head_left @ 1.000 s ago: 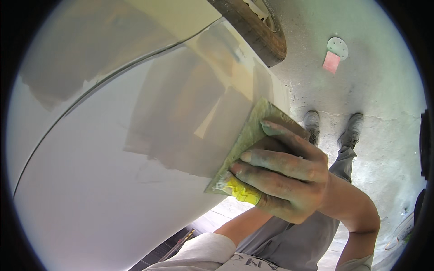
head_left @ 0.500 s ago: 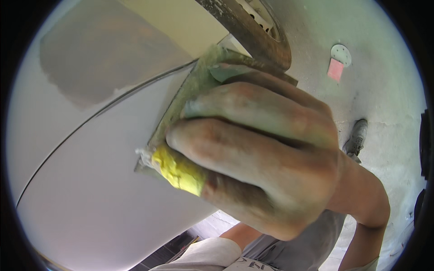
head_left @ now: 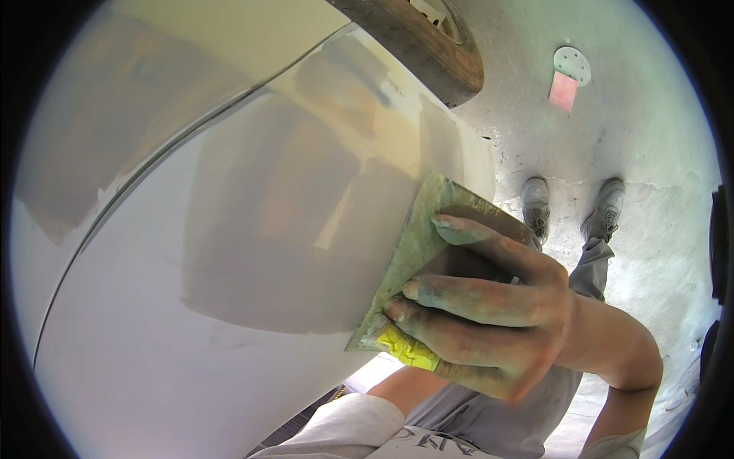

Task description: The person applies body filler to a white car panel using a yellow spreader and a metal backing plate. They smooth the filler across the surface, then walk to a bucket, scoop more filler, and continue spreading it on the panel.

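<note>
A worker's right hand [head_left: 501, 310] grasps a flat, green-smeared sheet [head_left: 413, 237], fingers spread across its face, beside the pale panel [head_left: 130, 321] of a vehicle. The sheet is held tilted in front of the panel's right edge, covering part of that edge from view, with one corner pointing up and another reaching down to the lower end of a broad grey patch [head_left: 267, 206]. Whether the sheet touches the panel is hard to tell from this angle. A yellow wrap [head_left: 409, 348] circles the lowest finger, and dusty residue coats the others. The left forearm [head_left: 405, 386] passes behind the right hand; the left hand itself is hidden, and its grip cannot be told.

A dark, curved seam [head_left: 164, 141] borders the panel along its upper left edge, with a second grey patch [head_left: 99, 99] on the bodywork beyond. A brown-stained tyre [head_left: 440, 61] stands past the panel's top corner. On the concrete floor [head_left: 657, 138], near the tyre, a pink square [head_left: 563, 92] overlaps the lower rim of a pale round disc [head_left: 569, 59] with holes. Two grey, laced shoes [head_left: 535, 203] stand side by side, beneath grey trousers [head_left: 497, 413].
</note>
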A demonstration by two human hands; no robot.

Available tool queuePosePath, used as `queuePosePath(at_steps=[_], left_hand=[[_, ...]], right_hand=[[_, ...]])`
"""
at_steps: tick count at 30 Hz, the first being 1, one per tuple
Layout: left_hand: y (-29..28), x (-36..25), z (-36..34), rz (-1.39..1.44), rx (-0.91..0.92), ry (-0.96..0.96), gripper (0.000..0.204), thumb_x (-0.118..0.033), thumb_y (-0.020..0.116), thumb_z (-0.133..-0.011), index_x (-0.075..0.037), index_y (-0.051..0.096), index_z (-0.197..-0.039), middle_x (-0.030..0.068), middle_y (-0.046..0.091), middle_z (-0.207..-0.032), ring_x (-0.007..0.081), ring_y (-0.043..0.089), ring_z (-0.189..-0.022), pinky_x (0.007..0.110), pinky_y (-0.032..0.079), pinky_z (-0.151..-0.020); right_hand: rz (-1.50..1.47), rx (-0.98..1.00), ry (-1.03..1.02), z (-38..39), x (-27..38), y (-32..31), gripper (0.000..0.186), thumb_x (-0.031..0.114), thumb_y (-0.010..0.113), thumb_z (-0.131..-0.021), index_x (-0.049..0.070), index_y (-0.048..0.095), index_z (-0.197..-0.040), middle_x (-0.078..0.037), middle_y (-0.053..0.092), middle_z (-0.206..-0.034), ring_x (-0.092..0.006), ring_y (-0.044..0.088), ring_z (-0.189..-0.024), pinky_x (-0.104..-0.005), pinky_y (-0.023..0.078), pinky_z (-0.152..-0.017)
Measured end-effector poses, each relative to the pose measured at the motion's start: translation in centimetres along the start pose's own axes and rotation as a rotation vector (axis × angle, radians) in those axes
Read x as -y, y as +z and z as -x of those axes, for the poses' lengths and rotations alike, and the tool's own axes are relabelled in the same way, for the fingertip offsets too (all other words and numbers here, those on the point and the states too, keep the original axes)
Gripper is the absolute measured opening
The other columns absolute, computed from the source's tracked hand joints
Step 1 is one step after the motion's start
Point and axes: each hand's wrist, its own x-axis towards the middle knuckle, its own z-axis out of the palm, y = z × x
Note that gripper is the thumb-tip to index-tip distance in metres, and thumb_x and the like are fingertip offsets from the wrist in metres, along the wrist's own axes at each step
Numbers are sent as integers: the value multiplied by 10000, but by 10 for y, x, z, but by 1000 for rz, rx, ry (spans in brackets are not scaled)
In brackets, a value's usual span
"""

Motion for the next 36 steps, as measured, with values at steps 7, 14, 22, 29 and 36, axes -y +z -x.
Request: queuePosePath(at_steps=[7, 14, 22, 29, 36], left_hand=[[7, 2, -1, -2, -9, 0, 371, -272, 529, -1104, -31, 524, -1386, 132, 674, -1198, 247, 668, -1056, 358, 538, -932], [0, 2, -3, 9, -16, 1, 378, -271, 526, -1107, -33, 517, -1401, 127, 672, -1207, 238, 667, -1065, 352, 539, -940], [-1, 7, -5, 30, -5, -7, 387, -270, 522, -1110, -36, 509, -1418, 121, 670, -1217, 227, 665, -1076, 345, 539, -950], [-8, 5, -6, 44, 6, -8, 394, -269, 519, -1113, -38, 501, -1432, 116, 667, -1225, 217, 664, -1086, 339, 539, -958], [-8, 7, -4, 104, 56, -2, 403, -268, 515, -1116, -40, 494, -1447, 110, 665, -1234, 208, 663, -1096, 334, 539, -967]], right_hand=[[-9, 138, 26, 19, 2, -17, 194, 126, 787, -721, 17, 774, -881, -47, 685, -913, -161, 682, -921, -464, 634, -912], [-55, 26, 112, -38, -5, -38, 245, 157, 755, -733, -11, 771, -910, -105, 727, -967, -224, 713, -904, -484, 614, -897], [-27, -30, -25, -62, -6, -11, 239, 164, 768, -714, -1, 772, -888, -88, 725, -945, -209, 713, -918, -507, 608, -931], [-84, 70, -1, -13, 0, -9, 248, 157, 778, -697, -9, 752, -879, -68, 702, -942, -202, 694, -923, -498, 608, -937], [16, 153, 52, 62, -5, -22, 231, 187, 745, -734, 21, 781, -891, -100, 720, -1088, -284, 709, -942, -511, 616, -952]])
